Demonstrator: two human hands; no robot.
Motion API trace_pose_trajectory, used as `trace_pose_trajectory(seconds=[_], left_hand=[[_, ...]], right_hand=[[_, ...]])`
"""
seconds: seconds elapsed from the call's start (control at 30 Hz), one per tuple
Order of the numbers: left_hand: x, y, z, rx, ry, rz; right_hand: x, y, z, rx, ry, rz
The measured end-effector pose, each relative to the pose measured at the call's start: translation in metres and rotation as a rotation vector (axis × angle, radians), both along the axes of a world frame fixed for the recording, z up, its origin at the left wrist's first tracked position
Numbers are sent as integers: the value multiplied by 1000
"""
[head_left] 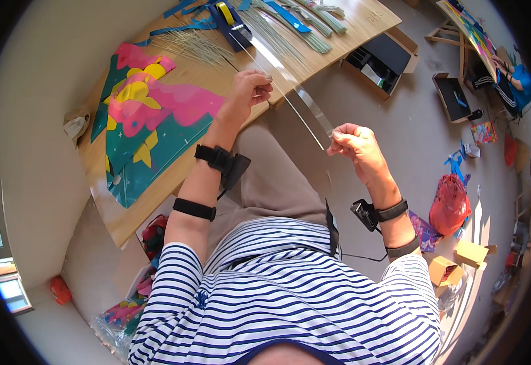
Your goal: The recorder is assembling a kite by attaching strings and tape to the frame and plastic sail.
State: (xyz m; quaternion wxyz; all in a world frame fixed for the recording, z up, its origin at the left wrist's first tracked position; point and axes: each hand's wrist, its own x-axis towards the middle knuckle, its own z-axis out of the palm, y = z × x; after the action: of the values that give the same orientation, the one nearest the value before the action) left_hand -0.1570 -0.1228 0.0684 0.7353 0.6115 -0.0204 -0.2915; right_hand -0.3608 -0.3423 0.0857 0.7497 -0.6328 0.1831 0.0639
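My left hand point(250, 91) pinches a thin white rod point(299, 114) partway along its length. The rod slants from beside the tape dispenser down toward my right hand. My right hand point(357, 149) has its thumb and fingers closed on the end of a strip of clear tape point(314, 107). The strip stretches back to a dark blue tape dispenser point(234, 35) with a yellow core, on the table. Left of my left hand, printed kite sheets point(156, 131) in green, pink and yellow lie on the wooden table.
Bundles of thin rods point(277, 30) and blue strips point(183, 27) lie along the far table. An open box point(378, 64) stands on the floor beyond it. To the right are a red bag point(451, 204) and a small cardboard box point(445, 271). Another person point(521, 85) is at the far right.
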Motion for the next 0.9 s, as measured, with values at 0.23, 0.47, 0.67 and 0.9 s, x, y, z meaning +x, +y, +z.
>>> trace_pose_trajectory(seconds=[0.23,0.47,0.67,0.9], left_hand=[[5,-15,-9,63,-12,-1],[9,-17,-10,126,-32,-9],[9,-18,-12,86,-32,13],[23,0,-22,99,15,43]], right_hand=[[-3,-1,-5,-7,29,40],[-4,1,-8,61,8,28],[-2,5,-9,84,3,23],[-2,0,-14,57,43,25]])
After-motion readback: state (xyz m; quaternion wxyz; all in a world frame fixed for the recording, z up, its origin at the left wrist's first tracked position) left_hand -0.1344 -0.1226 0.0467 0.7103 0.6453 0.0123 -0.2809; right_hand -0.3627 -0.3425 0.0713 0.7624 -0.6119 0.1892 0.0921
